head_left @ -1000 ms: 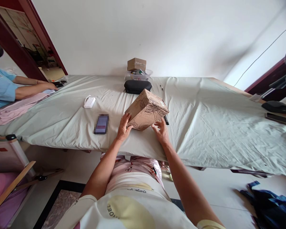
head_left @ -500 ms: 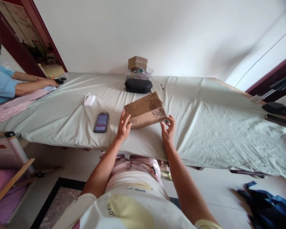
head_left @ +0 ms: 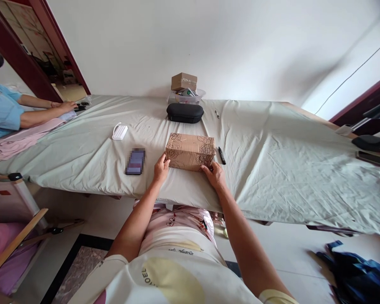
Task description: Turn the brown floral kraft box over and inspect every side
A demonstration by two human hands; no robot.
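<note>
A brown cardboard box point(head_left: 190, 150) with dark flower drawings lies flat on the grey sheet-covered table point(head_left: 272, 143), right in front of me. My left hand point(head_left: 161, 168) holds its near left corner, fingers against the side. My right hand point(head_left: 213, 174) grips its near right corner, fingers curled on the lower edge. A black marker point(head_left: 221, 155) lies just right of the box.
A phone point(head_left: 135, 161) and a white case point(head_left: 119, 131) lie to the left. A black pouch point(head_left: 185, 112), a clear tub and a small carton point(head_left: 184, 81) stand at the back. Another person's arms point(head_left: 41, 112) rest at the far left end. Dark devices point(head_left: 371, 143) sit far right.
The box was tilted up in both hands; it has been turned and set down flat on the table, with both hands still on its near corners.
</note>
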